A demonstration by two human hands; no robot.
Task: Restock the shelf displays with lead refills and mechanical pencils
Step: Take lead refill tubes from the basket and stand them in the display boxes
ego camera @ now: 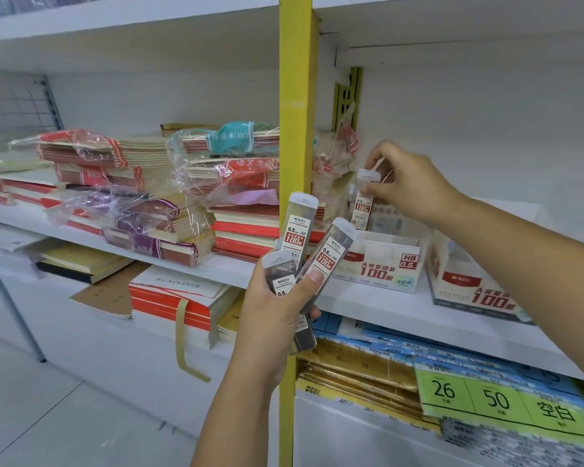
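My left hand [277,308] grips a fan of three lead refill cases [312,251], clear tubes with white caps and red "100" labels, held in front of the yellow shelf post. My right hand [405,183] pinches one more lead refill case [363,200] upright by its capped top, just above the back of a white display box [381,264] marked HB 0.5 on the middle shelf. A second display box [472,291] of the same print stands to its right.
The yellow upright post [295,129] splits the shelving. Left of it lie stacks of plastic-wrapped notebooks [196,197]. Below the display boxes are gold and blue paper packs [368,362] and a green label card [496,399]. The white shelf edge [402,318] runs under the boxes.
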